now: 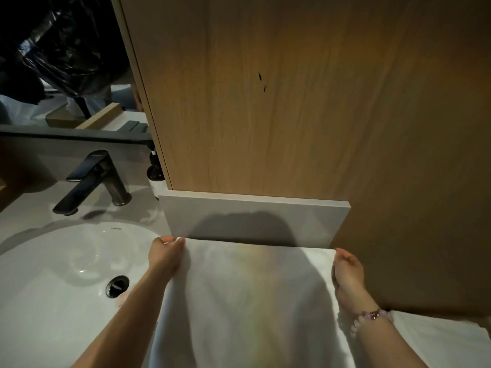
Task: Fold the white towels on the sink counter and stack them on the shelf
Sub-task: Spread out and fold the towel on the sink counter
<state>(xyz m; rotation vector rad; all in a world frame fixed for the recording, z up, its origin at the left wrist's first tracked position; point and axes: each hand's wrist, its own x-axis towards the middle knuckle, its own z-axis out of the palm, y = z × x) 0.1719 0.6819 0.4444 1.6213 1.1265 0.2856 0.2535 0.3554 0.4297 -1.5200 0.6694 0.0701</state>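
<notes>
A tall wooden panel [292, 102] fills the wall ahead, and below it a white towel [252, 301] is stretched flat and unfolded over the counter, just right of the white basin [53, 274], its far edge nearly at the grey upstand. More white cloth [438, 341] lies at the lower right, probably another towel waiting, so I'd judge the job barely begun: no fold made, nothing stacked, no towel shelf in sight. The left hand [166, 254] and right hand [346, 266] each pinch a far corner, fingers curled on the cloth.
</notes>
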